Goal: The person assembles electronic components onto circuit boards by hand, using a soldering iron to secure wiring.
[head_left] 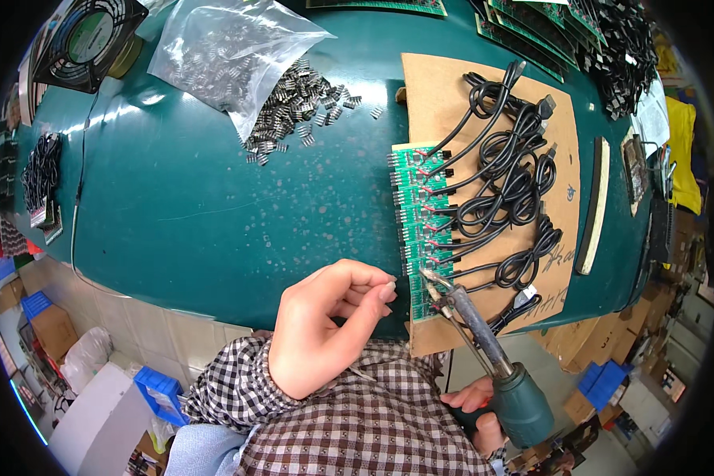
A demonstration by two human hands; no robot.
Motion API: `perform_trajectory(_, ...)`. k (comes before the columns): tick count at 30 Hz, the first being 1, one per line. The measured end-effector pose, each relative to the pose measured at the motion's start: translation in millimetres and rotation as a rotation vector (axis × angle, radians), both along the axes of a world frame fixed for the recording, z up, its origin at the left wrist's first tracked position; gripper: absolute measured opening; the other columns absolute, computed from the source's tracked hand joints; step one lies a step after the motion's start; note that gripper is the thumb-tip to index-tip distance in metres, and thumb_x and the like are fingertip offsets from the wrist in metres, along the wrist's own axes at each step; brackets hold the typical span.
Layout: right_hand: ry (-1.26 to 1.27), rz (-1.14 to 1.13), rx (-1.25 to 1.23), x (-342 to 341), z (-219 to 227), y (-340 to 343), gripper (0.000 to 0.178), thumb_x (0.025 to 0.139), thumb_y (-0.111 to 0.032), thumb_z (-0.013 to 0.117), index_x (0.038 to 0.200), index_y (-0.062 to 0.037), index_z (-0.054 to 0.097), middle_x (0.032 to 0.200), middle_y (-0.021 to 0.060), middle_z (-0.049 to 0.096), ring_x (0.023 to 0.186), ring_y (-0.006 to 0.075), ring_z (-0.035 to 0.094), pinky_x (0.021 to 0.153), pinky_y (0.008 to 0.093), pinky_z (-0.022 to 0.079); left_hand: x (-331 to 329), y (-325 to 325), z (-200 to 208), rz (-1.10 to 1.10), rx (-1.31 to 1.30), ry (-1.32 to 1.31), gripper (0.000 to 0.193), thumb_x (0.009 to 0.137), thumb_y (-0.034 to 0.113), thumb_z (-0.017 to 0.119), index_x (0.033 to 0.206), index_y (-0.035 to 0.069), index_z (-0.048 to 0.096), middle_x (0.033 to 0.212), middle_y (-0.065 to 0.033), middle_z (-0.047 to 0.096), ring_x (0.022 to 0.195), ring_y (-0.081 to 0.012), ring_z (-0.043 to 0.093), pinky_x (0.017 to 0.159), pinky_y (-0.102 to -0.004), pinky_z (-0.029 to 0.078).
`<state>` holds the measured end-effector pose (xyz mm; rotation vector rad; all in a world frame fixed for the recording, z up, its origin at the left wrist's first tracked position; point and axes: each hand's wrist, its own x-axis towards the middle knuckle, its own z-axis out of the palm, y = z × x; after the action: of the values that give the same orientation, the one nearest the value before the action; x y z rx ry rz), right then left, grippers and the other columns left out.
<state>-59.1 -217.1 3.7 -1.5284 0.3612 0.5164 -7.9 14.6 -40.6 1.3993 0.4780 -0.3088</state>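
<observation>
right hand grips soldering iron, left hand pinches narrowly, contents unclear; soldering circuit boards beside that pinch seems underway, next needing steadiness.

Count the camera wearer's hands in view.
2: the left hand, left of the green boards' lower end; the right hand, on the soldering iron, partly hidden by it.

Black-and-white checked sleeve (its end gathered), brown checked garment.
</observation>
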Motion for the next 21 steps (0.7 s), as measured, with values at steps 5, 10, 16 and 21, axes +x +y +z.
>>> perform_trajectory(5, -0.127, -0.099, 0.038, -6, -6, -2, 0.049, 0.076, -0.038, 0.062, 0.086, 0.0056, 0.043, 0.070, 0.0127, 0.047, 0.065, 0.0231, 0.054, 0.064, 0.0416, 0.054, 1, 0, 3, -0.001, -0.002, 0.006, 0.010, 0.084, 0.002, 0.052, 0.093, -0.003, 0.053, 0.085, -0.0082, 0.060, 0.078, -0.0109, 0.060, 0.067, -0.0219, 0.051)
perform_trajectory(10, -0.243, -0.218, 0.145, 8, -4, 10, 0.048, 0.079, -0.036, 0.058, 0.096, 0.0039, 0.039, 0.069, 0.0102, 0.046, 0.063, 0.0210, 0.053, 0.060, 0.0403, 0.055, 7, 15, 4, 0.223, 0.296, -0.224, 0.012, 0.079, -0.003, 0.054, 0.091, -0.002, 0.057, 0.086, -0.0098, 0.058, 0.072, -0.0128, 0.060, 0.060, -0.0212, 0.049)
perform_trajectory(16, -0.334, -0.147, 0.112, 21, -4, 10, 0.048, 0.083, -0.035, 0.053, 0.105, 0.0042, 0.036, 0.069, 0.0095, 0.045, 0.063, 0.0198, 0.052, 0.058, 0.0380, 0.055, 48, 35, 13, 0.166, 0.689, -0.422, 0.011, 0.076, -0.001, 0.059, 0.087, -0.001, 0.057, 0.080, -0.0097, 0.056, 0.064, -0.0152, 0.058, 0.057, -0.0232, 0.047)
perform_trajectory(21, -0.040, -0.016, 0.133, 2, -3, -13, 0.049, 0.075, -0.040, 0.063, 0.084, 0.0045, 0.046, 0.072, 0.0123, 0.048, 0.070, 0.0239, 0.056, 0.069, 0.0421, 0.054, 18, 14, 4, 0.069, 0.379, -0.180, 0.009, 0.077, 0.000, 0.059, 0.086, -0.002, 0.058, 0.080, -0.0091, 0.057, 0.066, -0.0112, 0.058, 0.056, -0.0202, 0.046)
